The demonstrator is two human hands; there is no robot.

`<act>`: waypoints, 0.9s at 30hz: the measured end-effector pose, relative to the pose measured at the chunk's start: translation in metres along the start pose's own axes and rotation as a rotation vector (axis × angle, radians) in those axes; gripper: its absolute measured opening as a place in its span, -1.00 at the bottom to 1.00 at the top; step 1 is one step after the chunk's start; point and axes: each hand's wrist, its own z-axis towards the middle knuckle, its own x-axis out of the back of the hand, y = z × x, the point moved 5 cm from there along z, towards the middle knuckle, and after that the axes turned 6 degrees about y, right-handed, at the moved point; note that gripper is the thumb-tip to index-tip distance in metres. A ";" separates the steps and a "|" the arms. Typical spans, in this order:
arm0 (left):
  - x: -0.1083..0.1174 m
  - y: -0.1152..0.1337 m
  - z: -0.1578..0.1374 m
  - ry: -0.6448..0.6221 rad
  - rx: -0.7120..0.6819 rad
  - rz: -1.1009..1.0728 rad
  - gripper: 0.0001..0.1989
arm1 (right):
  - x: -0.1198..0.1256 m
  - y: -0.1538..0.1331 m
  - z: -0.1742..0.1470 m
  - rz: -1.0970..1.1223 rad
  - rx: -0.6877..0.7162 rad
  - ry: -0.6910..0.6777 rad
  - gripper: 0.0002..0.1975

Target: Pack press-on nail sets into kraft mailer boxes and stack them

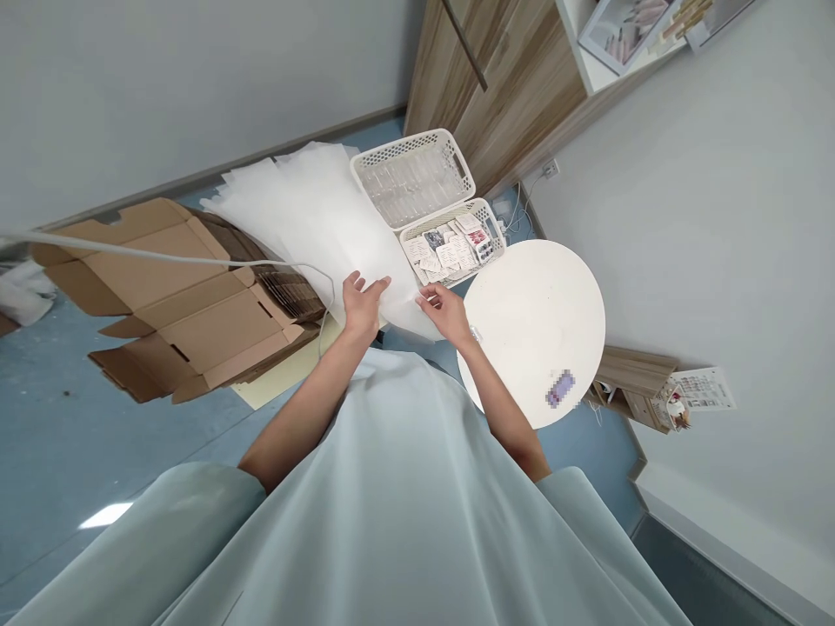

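A pile of thin, translucent white packing sheets (pixel 306 209) spreads out in front of me. My left hand (pixel 363 306) is over the near part of the pile, with thumb and fingers apart and nothing visible between them. At the pile's right edge, my right hand (pixel 444 311) has its thumb and fingertips brought together on a white sheet. Just beyond that hand stands a white basket (pixel 499 228) of small printed cards and packets. Behind it, another white basket (pixel 464 165) contains clear plastic pieces.
Flattened brown cardboard boxes (pixel 196 335) are stacked at left, crossed by a pale cable (pixel 163 256). A round white table (pixel 535 313) stands at right, bearing a blurred purple item (pixel 559 389). A wooden cabinet (pixel 496 78) rises behind the baskets.
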 end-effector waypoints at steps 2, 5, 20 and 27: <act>-0.011 0.002 -0.004 -0.028 0.120 -0.112 -0.31 | 0.017 0.004 -0.015 0.072 -0.024 0.028 -0.73; -0.032 0.003 -0.016 -0.121 0.266 -0.238 -0.42 | 0.041 0.010 -0.036 0.172 -0.081 0.096 -0.65; -0.151 -0.027 -0.133 -0.946 0.005 0.284 -0.22 | 0.110 0.059 -0.133 0.560 -0.186 0.298 -0.39; -0.185 -0.075 -0.194 -1.072 -0.142 0.455 -0.20 | 0.149 0.111 -0.176 0.591 -0.229 0.419 -0.46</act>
